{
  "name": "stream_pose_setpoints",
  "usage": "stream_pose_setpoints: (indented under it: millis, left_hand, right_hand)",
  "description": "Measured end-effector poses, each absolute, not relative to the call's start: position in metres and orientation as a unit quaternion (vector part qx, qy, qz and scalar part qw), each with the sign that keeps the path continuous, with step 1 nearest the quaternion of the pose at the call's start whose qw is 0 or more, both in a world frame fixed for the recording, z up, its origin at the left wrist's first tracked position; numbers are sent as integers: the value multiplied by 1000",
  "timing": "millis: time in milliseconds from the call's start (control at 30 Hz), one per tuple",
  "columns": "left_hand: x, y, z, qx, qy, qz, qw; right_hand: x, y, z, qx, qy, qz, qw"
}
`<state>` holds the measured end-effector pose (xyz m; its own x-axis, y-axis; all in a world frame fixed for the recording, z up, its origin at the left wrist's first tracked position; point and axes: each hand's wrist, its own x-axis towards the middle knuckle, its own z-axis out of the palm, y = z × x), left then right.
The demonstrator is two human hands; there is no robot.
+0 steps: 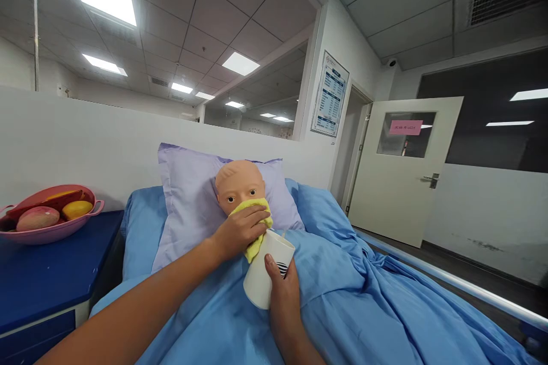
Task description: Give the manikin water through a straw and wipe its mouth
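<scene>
A training manikin's head [238, 181] rests on a lilac pillow [188, 199] in a bed under a blue sheet [342, 296]. My left hand [240, 229] is closed on a yellow cloth [255, 227] and presses it over the manikin's mouth and chin. Just below, my right hand [280, 285] grips a white paper cup [265, 271] with a dark striped mark, tilted with its rim towards the manikin's chin. The cloth hangs down onto the cup's rim.
A blue bedside cabinet [47, 279] stands at the left with a pink bowl [47, 231] of fruit on it. A white partition wall runs behind the bed. A bed rail [449, 279] lines the right side, and a white door [402, 165] stands open beyond it.
</scene>
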<state>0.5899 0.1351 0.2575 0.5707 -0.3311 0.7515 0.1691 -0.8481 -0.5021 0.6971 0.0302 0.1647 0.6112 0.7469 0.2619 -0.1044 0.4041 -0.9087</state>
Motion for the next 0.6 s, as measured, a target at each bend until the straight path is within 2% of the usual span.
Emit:
stream_pose_setpoints:
  millis: [200,600]
  left_hand:
    - [586,141,239,-842,44,-452,292]
    - [582,136,234,-831,44,-459,312]
  right_hand:
    - [697,30,163,-476,-335,279,764]
    - [696,32,162,-451,-341,286,774]
